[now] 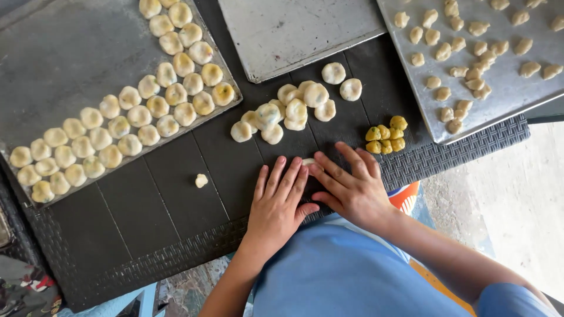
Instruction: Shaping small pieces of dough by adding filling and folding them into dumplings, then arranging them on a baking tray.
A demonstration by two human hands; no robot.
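Both hands lie flat on a dark mat [147, 199] with a woven border. The left hand [279, 202] is spread palm down, grasping nothing. The right hand [349, 185] is also flat and unclenched, its fingertips meeting the left's over a small pale dough piece [308, 161], which peeks out between them on the mat.

Just beyond the dough piece sits a loose cluster of filled dough rounds [294, 108], touching one another, and to the right of that cluster a tight clump of yellow filling balls [386, 136]. Well to the left of the dough piece lies a single dough scrap [201, 180], with bare mat all around it; this stretch is the widest free room, reaching to the mat's near woven edge.

Far left of the cluster, a dark baking tray [53, 64] holds rows of finished rounds along its near edge. Beyond the cluster lies an unloaded steel tray [294, 35]. To the cluster's right, a steel tray [511, 88] carries scattered small dough lumps, its corner overhanging the mat's border.

A sliver of orange and white packaging [406, 198] shows just right of the right wrist.
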